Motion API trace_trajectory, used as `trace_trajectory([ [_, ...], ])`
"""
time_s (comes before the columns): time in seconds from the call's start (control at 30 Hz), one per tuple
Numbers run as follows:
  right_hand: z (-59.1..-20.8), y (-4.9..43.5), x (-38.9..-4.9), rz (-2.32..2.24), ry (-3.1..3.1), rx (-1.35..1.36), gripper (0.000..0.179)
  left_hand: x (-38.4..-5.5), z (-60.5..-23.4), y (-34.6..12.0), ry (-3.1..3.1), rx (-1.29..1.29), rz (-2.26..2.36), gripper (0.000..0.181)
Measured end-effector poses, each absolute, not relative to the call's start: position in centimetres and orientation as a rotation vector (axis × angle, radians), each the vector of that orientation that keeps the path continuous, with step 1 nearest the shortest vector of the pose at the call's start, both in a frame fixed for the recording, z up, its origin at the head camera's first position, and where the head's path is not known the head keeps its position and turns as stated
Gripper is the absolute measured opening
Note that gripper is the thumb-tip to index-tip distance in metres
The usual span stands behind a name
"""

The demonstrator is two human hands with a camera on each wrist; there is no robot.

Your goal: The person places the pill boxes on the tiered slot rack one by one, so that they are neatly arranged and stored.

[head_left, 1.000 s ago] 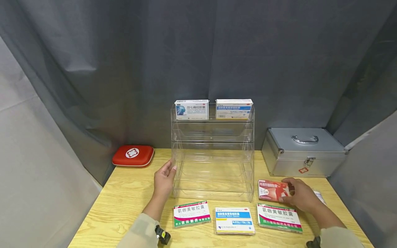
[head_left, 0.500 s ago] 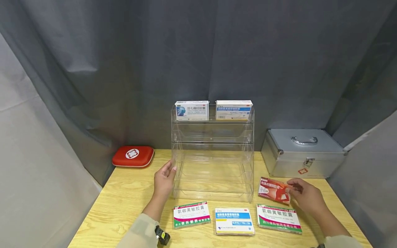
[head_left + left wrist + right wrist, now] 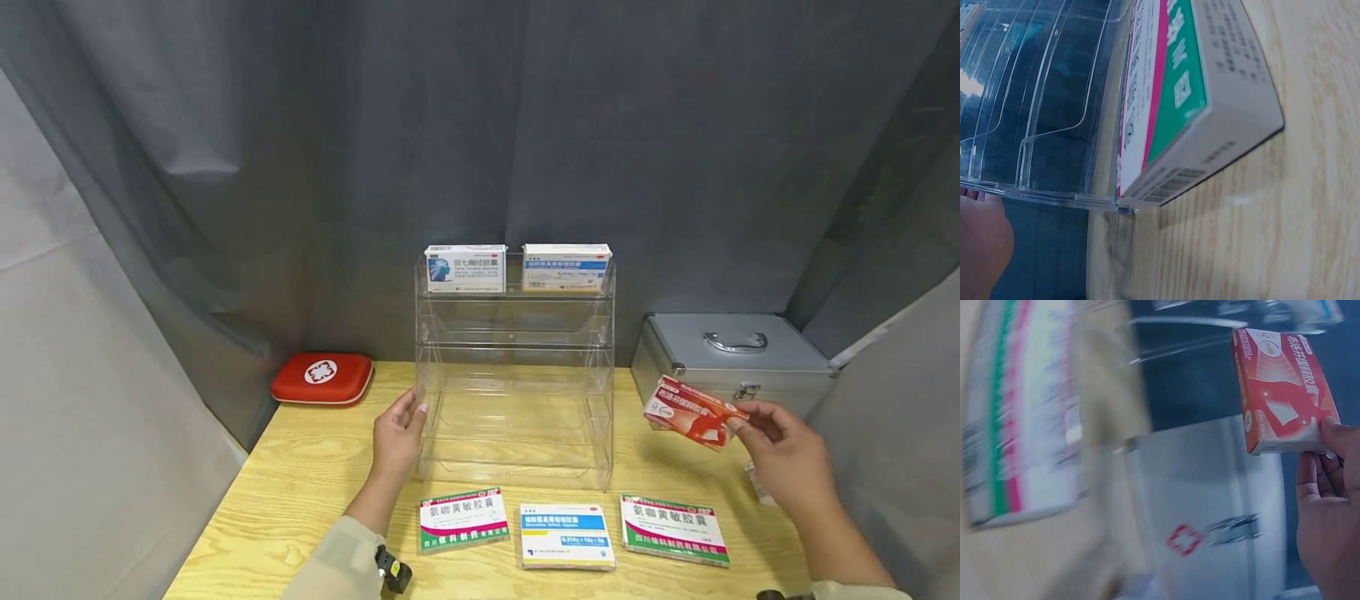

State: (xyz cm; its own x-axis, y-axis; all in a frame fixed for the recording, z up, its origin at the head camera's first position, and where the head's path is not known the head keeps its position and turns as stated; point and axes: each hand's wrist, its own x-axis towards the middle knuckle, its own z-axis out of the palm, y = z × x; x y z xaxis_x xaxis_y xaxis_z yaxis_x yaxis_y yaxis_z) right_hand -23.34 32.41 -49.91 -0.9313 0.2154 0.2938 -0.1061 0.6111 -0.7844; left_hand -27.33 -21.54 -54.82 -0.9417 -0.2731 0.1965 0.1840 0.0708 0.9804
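Red box [image 3: 690, 412] lifted off the bench [image 3: 315, 475], pinched in the right hand [image 3: 791, 454].
It tilts before the case's [image 3: 738, 360] front-left corner; the left hand [image 3: 397, 435] grips the rack's [image 3: 513, 392] left edge; three boxes [image 3: 567, 536] lie nearer than its front edge.

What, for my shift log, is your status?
Left hand at side of clear rack. Right hand pinching red box above table. Nothing seen between box and rack.
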Motion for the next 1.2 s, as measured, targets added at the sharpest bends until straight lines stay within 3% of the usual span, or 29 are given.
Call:
trace_trajectory([
  [0.23,-45.4,30.3,-23.0,1.378,-2.314,-0.051,0.028,-27.6,-54.6,-21.5,-2.050,0.095,-1.920,0.044],
  [0.53,-41.4,24.1,-24.0,1.303,-2.239,0.140,0.032,-27.5,-54.5,-21.7,-2.031,0.090,-1.915,0.042],
  [0.9,-36.6,17.9,-28.9,1.403,-2.287,0.218,0.034,-27.7,-54.7,-21.2,-2.007,0.088,-1.958,0.045],
  [1.2,-35.3,14.8,-31.8,1.589,-2.355,0.143,0.037,-27.7,-54.9,-21.5,-1.991,0.089,-1.974,0.044],
])
